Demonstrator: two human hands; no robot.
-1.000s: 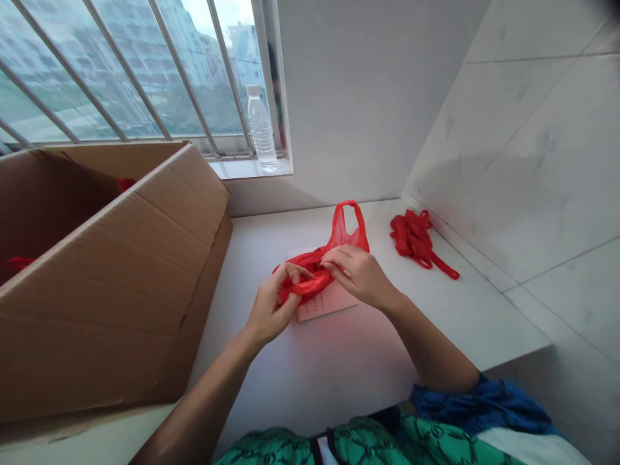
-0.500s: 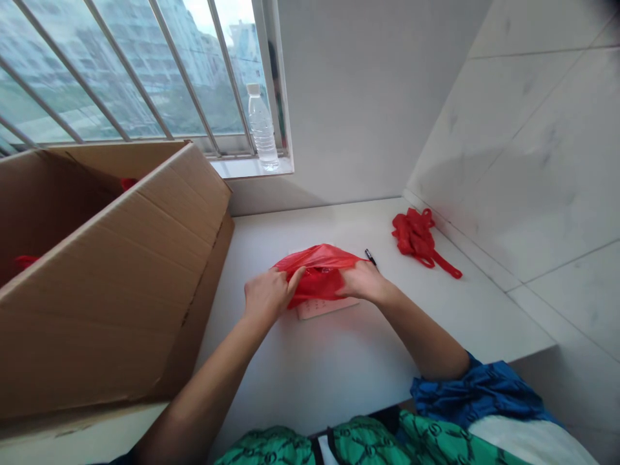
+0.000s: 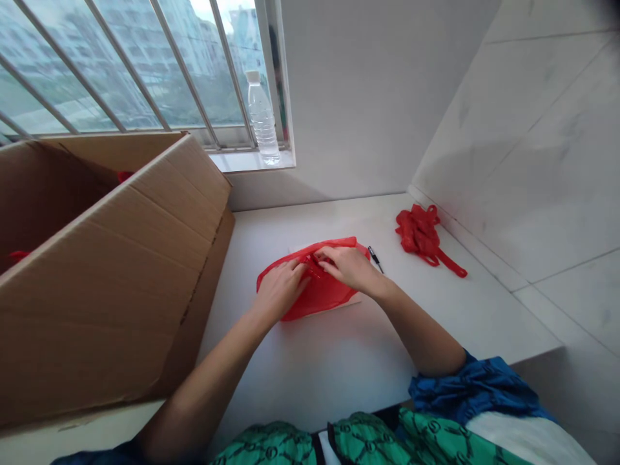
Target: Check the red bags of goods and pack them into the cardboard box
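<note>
A thin red plastic bag (image 3: 320,300) lies spread on the white tabletop, its mouth gathered between both hands. My left hand (image 3: 283,284) grips the left side of the opening with bent fingers. At the upper right of the bag, my right hand (image 3: 351,265) has its fingers curled into the opening, closed on the plastic. Their fingertips come near each other over the bunched middle, where what lies between them is hard to make out. Under the bag, the edge of a pale notepad (image 3: 357,299) shows. Just right of my right hand lies a black pen (image 3: 375,259).
A large open cardboard box (image 3: 116,278) takes up the left side, with bits of red inside. Crumpled red bags (image 3: 420,232) lie on the table's right, by the tiled wall. A clear water bottle (image 3: 263,126) stands on the windowsill beside the barred window.
Both hands have come closer together over the bag's mouth. The bag now lies wider and flatter, covering more of the notepad. The view has shifted slightly.
</note>
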